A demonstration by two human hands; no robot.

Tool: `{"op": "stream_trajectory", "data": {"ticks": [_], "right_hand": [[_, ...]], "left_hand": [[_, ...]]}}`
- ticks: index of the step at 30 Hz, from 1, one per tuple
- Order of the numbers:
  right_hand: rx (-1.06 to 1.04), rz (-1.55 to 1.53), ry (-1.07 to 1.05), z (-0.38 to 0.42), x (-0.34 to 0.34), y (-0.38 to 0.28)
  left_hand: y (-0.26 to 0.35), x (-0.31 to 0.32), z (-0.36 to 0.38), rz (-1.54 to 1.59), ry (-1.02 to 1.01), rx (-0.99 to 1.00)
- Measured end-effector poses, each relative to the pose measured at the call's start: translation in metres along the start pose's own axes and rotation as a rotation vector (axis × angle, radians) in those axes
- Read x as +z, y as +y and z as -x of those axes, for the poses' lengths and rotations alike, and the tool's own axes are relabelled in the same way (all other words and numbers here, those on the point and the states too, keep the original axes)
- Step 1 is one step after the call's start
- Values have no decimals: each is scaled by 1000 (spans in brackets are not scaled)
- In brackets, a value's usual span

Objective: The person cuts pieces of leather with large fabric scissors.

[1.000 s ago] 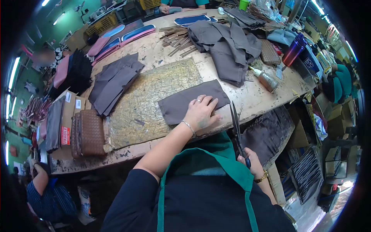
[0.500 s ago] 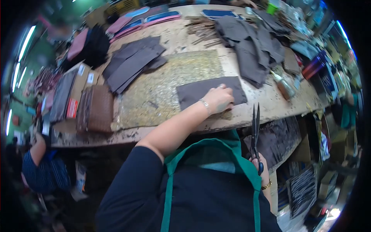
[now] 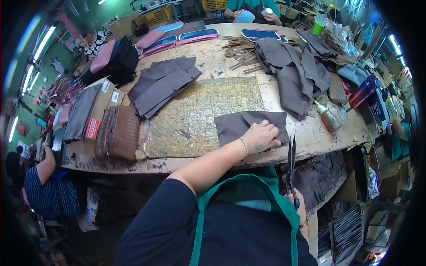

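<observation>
Scissors (image 3: 290,166) stayed upright, tips toward table, right hand (image 3: 298,201) grip holding handles

We see a gold cutting mat (image 3: 199,113) mid-workbench (image 3: 306,137). Stack of brown fabric pieces (image 3: 162,84) just past the mat's far left corner. Heap of grey-brown fabric (image 3: 295,71) toward the far right, wooden strips (image 3: 239,48) beside it. Woven brown pouches (image 3: 120,133) at the near left edge, cardboard box (image 3: 95,113) next to them. Glue bottle (image 3: 329,119) and maroon tumbler (image 3: 361,93) near the right edge. Pink and blue flat pieces (image 3: 177,37) along the far edge.
</observation>
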State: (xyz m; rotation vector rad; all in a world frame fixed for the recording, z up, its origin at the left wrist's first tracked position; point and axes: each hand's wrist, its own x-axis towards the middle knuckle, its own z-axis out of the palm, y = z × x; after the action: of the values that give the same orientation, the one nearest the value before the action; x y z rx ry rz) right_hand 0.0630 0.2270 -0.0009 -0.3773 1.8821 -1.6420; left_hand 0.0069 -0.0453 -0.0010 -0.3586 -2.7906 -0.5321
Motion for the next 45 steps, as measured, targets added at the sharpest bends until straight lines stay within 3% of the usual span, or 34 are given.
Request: {"op": "stream_trajectory", "data": {"ticks": [7, 11, 14, 16, 24, 26, 29, 36, 39, 41, 45], "right_hand": [[18, -18, -35, -2, 3, -6], [-53, 111, -41, -2, -8, 8], [43, 126, -55, 3, -10, -9], [152, -10, -62, 10, -12, -4], [255, -10, -56, 17, -20, 4], [279, -36, -54, 17, -22, 4], [245, -18, -14, 16, -20, 1], [273, 16, -15, 20, -15, -11], [280, 10, -8, 20, -15, -13], [277, 54, -12, 22, -16, -11], [266, 10, -15, 20, -14, -10]], "left_hand": [[10, -13, -10, -81, -80, -41], [5, 0, -19, -127, 114, 148], [11, 4, -16, 134, 268, 220], [11, 16, -13, 85, 273, 210], [24, 8, -15, -101, 232, 118], [24, 4, -24, -54, -70, 25], [18, 6, -27, -90, -174, 90], [17, 3, -22, -26, -154, 180], [22, 9, -22, -69, -131, 85], [31, -1, -17, -148, 20, 72], [28, 4, -18, -68, -20, -39]]}}
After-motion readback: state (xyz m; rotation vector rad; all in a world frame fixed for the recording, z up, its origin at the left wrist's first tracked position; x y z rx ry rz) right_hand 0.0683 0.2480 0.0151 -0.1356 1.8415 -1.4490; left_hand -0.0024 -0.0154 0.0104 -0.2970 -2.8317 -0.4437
